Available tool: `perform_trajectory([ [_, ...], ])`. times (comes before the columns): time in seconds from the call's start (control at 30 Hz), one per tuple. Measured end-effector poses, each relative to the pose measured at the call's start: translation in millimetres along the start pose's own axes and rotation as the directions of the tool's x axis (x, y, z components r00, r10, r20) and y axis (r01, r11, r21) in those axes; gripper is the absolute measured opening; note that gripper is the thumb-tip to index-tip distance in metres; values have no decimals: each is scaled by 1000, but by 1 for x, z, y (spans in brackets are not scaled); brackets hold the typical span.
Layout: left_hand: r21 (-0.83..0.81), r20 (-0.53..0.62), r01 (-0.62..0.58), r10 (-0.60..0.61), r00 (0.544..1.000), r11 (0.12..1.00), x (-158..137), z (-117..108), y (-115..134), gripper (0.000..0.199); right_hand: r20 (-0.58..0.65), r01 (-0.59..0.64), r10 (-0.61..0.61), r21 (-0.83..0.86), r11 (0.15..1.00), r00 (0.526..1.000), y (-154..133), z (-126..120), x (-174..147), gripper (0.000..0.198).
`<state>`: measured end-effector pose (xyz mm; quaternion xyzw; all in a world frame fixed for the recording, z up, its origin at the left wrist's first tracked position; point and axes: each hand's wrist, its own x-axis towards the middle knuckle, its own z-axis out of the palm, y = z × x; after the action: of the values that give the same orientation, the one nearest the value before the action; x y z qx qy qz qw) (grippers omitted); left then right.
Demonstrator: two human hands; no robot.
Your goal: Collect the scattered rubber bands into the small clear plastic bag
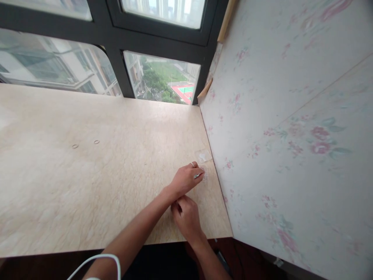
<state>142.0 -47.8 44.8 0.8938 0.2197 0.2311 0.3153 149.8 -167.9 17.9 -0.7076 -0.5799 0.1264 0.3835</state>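
My left hand [188, 179] reaches across to the right, with a ring on one finger. Its thumb and fingers are closed at a small clear plastic bag [205, 173] that lies on the pale marble-patterned surface [122, 171]. Just beyond it, near the wall, is a second clear plastic bag [203, 156] with something whitish in it. Below the left wrist, my right hand [188, 219] is curled, its fingertips close to that wrist. What the right fingers hold, if anything, is hidden. Two thin rings [75, 146] lie apart on the left part of the surface.
A wall with flowered paper [279, 155] borders the surface on the right. Dark-framed windows [163, 42] rise along the back edge. A white cable [109, 256] loops over my left forearm at the bottom. The surface's front edge runs below my hands.
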Motion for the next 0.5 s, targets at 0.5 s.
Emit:
perform_trajectory([
  [0.5, -10, 97, -38, 39, 995, 999, 0, -2, -10, 19, -1, 23, -23, 81, 996, 1000, 1, 0, 0, 18],
])
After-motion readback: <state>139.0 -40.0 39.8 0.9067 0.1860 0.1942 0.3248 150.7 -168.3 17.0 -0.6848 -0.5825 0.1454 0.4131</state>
